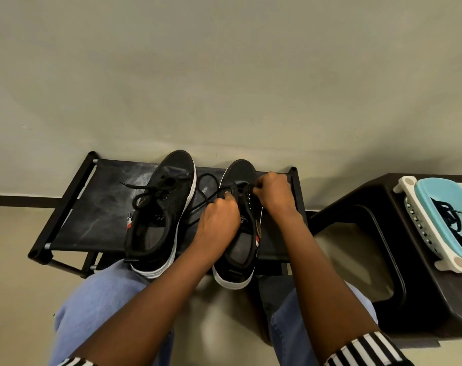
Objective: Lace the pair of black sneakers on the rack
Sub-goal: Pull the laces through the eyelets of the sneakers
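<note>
Rack (92,207): black fabric shelf, centre of the frame, carrying both sneakers.
Left sneaker (161,207): centre-left on the rack, toe toward the wall, lace threaded and loose.
Lace (206,192): black, runs from the right sneaker's eyelets, looping between the shoes.
My left hand (216,220): grip clenched, pinching the lace over the right sneaker.
Right sneaker (240,241): centre on the rack, under both hands.
My right hand (273,194): grip pinching the lace at the eyelets.
Basket (420,233): right edge, on a dark stool (370,207), containing spare black laces (451,215).
</note>
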